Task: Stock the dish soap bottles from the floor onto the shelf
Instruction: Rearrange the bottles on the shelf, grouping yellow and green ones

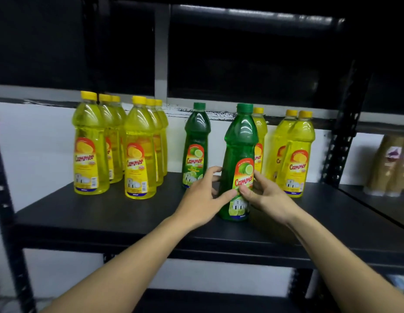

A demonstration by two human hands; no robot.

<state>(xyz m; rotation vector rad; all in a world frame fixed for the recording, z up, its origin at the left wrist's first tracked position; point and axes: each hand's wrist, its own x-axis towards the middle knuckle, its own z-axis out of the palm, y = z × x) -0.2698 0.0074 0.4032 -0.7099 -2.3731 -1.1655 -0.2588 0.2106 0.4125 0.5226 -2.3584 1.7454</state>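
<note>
Head view: both hands, left (202,195) and right (267,196), grip green bottle (238,154) standing on shelf (106,213), probably squaring its label forward beside yellow bottles (296,154).

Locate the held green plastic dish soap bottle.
Head view, right of centre: green plastic dish soap bottle stands on the black shelf, gripped by left hand and right hand, before a yellow bottle.

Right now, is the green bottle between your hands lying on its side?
No, the front green bottle stands upright on the shelf, with the left hand and right hand holding its lower half.
</note>
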